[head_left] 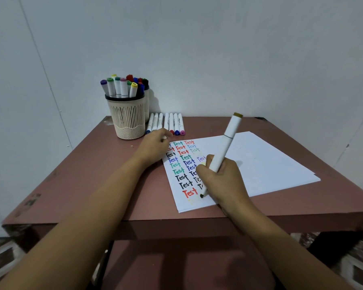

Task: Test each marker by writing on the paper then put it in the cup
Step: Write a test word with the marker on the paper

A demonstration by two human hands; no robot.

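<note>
My right hand grips a white marker with an olive end cap, its dark tip touching the paper near the sheet's front edge. The paper carries several rows of the word "Test" in different colours. My left hand rests on the paper's top left corner, fingers loosely curled; whether it holds a small cap I cannot tell. A beige slotted cup full of capped markers stands at the table's back left. Several white markers lie in a row beside the cup.
The small reddish-brown table stands against a pale wall. A second holder with markers hides behind the cup. The paper is a stack of sheets reaching toward the table's right edge.
</note>
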